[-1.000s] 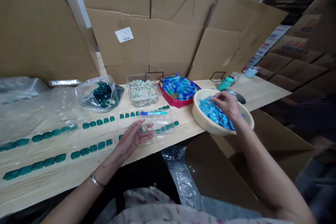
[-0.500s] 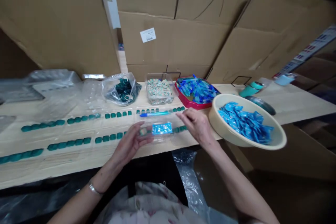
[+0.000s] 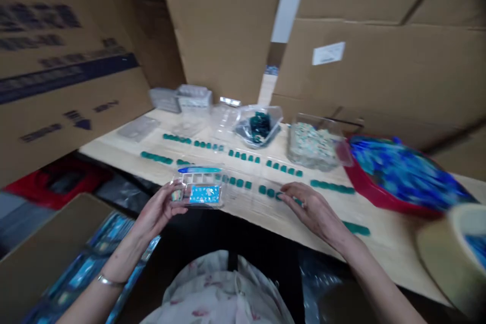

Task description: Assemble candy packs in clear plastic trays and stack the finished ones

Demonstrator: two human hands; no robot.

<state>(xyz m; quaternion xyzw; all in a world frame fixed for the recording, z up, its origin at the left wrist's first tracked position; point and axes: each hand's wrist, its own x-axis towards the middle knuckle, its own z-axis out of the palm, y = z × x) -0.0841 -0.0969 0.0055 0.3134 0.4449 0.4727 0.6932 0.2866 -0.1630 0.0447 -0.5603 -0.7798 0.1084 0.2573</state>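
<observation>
We're seeing a glossy, transparent plastic tray (image 3: 224,197) above a pale, matt wooden worktop (image 3: 243,207). Brown cardboard panels (image 3: 228,30) are looking dull and papery, while the red basin (image 3: 364,187) is showing smooth plastic and the bracelet (image 3: 110,281) is gleaming like metal.

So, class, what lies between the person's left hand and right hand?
In the head view: the clear case, held by the left hand, then green pieces on the table, towards the right hand.
</observation>
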